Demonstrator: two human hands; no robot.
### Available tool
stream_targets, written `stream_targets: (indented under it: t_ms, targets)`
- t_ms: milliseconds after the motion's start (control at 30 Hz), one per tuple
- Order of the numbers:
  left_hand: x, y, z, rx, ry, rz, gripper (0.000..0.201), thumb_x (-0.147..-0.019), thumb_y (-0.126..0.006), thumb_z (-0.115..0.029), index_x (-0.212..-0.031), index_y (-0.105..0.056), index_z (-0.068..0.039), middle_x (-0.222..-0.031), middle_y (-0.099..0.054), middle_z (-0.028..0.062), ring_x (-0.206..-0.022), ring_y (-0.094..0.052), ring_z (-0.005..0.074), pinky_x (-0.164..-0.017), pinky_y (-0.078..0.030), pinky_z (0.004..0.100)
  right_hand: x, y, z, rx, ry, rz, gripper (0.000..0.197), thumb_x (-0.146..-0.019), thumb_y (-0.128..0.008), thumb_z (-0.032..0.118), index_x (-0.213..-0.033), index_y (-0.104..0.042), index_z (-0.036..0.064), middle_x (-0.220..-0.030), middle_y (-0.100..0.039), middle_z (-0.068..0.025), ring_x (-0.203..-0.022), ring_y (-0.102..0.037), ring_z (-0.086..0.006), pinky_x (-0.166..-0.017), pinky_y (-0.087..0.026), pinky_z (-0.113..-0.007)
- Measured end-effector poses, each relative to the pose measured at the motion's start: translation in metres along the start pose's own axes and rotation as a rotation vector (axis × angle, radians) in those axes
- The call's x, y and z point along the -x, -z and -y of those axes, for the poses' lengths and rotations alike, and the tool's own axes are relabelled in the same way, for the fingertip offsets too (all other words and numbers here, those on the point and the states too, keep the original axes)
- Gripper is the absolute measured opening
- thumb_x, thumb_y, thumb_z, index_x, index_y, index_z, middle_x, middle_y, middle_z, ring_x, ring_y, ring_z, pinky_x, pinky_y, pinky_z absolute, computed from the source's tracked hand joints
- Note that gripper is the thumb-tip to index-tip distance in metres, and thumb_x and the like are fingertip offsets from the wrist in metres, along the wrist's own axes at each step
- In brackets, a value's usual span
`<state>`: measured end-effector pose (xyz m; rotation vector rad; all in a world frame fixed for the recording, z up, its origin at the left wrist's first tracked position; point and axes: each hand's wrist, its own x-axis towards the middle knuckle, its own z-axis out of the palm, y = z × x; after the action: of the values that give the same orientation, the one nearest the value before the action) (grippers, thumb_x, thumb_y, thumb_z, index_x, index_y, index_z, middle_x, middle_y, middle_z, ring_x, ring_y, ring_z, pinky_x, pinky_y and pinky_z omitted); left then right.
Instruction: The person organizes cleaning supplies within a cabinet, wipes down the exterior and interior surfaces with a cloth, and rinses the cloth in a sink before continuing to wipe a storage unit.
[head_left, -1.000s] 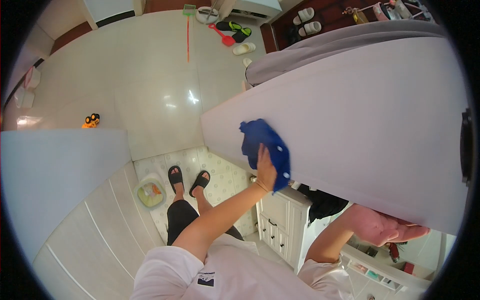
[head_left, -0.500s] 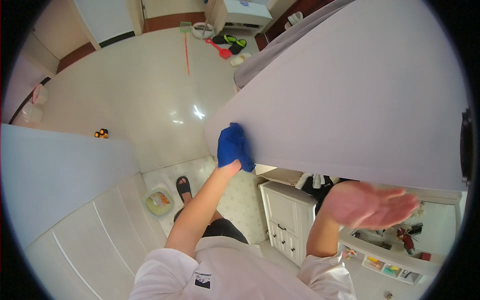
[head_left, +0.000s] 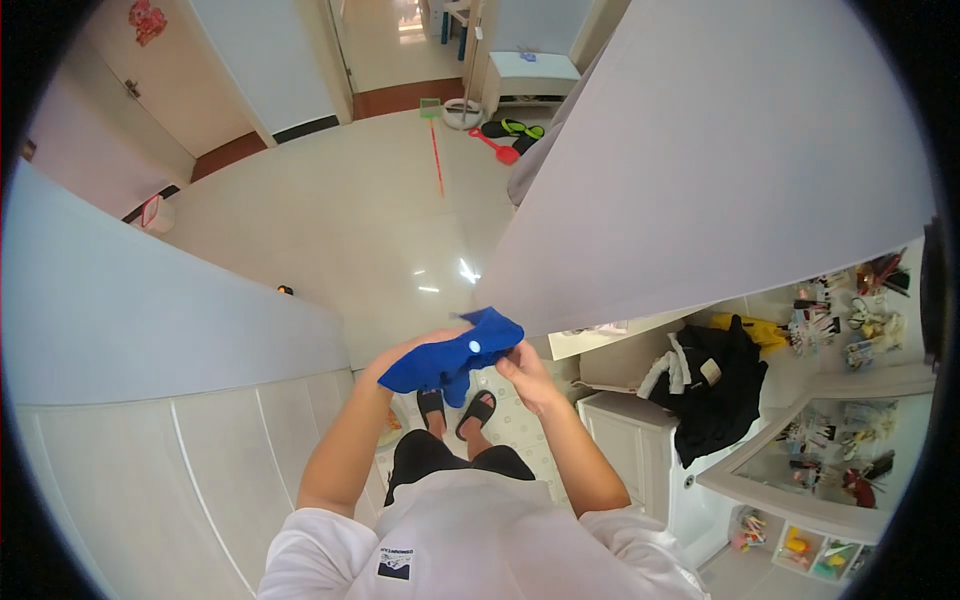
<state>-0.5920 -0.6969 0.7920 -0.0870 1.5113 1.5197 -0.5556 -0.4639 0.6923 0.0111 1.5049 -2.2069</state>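
Note:
A crumpled blue cloth [head_left: 440, 362] with a small pale round spot hangs between my hands, in front of my body and above the floor. My left hand [head_left: 412, 346] holds it from the left and behind, its fingers mostly covered by the fabric. On the right side, my right hand [head_left: 530, 382] pinches the cloth's edge, thumb up. Just beyond the cloth is the corner of a large lavender-grey fabric panel [head_left: 690, 190], hanging smooth and broad.
A white cabinet [head_left: 622, 440] stands at my right, with black clothing [head_left: 715, 390] above it and a mirror [head_left: 830, 450] beyond. At my left is a panelled partition [head_left: 230, 450]. A red dustpan [head_left: 505, 153] and a long-handled swatter [head_left: 435, 150] lie farther off on the floor.
My right hand, earlier raised open at the right, has come over and gripped the blue cloth. My left hand has drawn the cloth nearer, away from the fabric panel. The view has shifted.

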Motion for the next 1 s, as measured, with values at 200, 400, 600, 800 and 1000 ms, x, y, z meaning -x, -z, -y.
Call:
stream_targets:
  t_ms: [200, 400, 600, 800, 1000]
  targets:
    - [0.026, 0.033, 0.036, -0.142, -0.168, -0.119, 0.047, -0.098, -0.055, -0.042, -0.126, -0.063, -0.005, -0.106, -0.067, 0.0038, -0.092, -0.061, 0.0129, -0.076, -0.049, 0.0272, 0.006, -0.004, 0.001, 0.214, -0.143, 0.194, 0.037, -0.095, -0.07, 0.022, -0.125, -0.064, 0.003, -0.114, -0.066, -0.0021, -0.105, -0.057, -0.0109, -0.093, -0.046, -0.03]
    - [0.02, 0.092, 0.099, -0.154, -0.197, -0.367, 0.046, -0.097, -0.058, -0.044, -0.121, -0.068, -0.006, -0.105, -0.069, 0.0041, -0.084, -0.06, 0.0139, -0.072, -0.05, 0.0285, 0.016, -0.014, 0.023, 0.06, -0.13, 0.215, 0.041, -0.104, -0.056, 0.031, -0.135, -0.058, 0.0035, -0.119, -0.065, -0.0001, -0.109, -0.056, -0.0103, -0.099, -0.042, -0.029]
    - [0.005, 0.076, 0.064, 0.08, -0.171, -0.249, 0.044, -0.101, -0.055, -0.034, -0.134, -0.059, -0.006, -0.116, -0.066, 0.0054, -0.101, -0.059, 0.0152, -0.084, -0.053, 0.0305, 0.016, 0.009, 0.017, -0.07, -0.119, 0.074, 0.042, -0.106, -0.051, 0.033, -0.139, -0.054, 0.005, -0.125, -0.064, -0.0027, -0.111, -0.058, -0.0124, -0.097, -0.045, -0.028]
    - [-0.013, 0.109, 0.115, 0.377, -0.296, -0.224, 0.04, -0.096, -0.066, -0.029, -0.131, -0.061, -0.009, -0.123, -0.068, 0.0072, -0.109, -0.065, 0.0188, -0.095, -0.054, 0.0368, 0.013, -0.023, 0.055, -0.3, -0.189, 0.151, 0.041, -0.103, -0.055, 0.023, -0.14, -0.05, 0.006, -0.129, -0.062, -0.0066, -0.11, -0.064, -0.018, -0.091, -0.052, -0.03]
    - [-0.012, 0.078, 0.118, 0.59, -0.725, 0.157, 0.052, -0.097, -0.064, -0.039, -0.138, -0.056, -0.009, -0.136, -0.061, 0.01, -0.128, -0.055, 0.0228, -0.106, -0.046, 0.0436, -0.001, 0.031, -0.02, 0.148, -0.326, 0.2, 0.031, -0.094, -0.071, 0.018, -0.121, -0.064, 0.0053, -0.11, -0.068, -0.0021, -0.098, -0.062, -0.0105, -0.088, -0.049, -0.026]
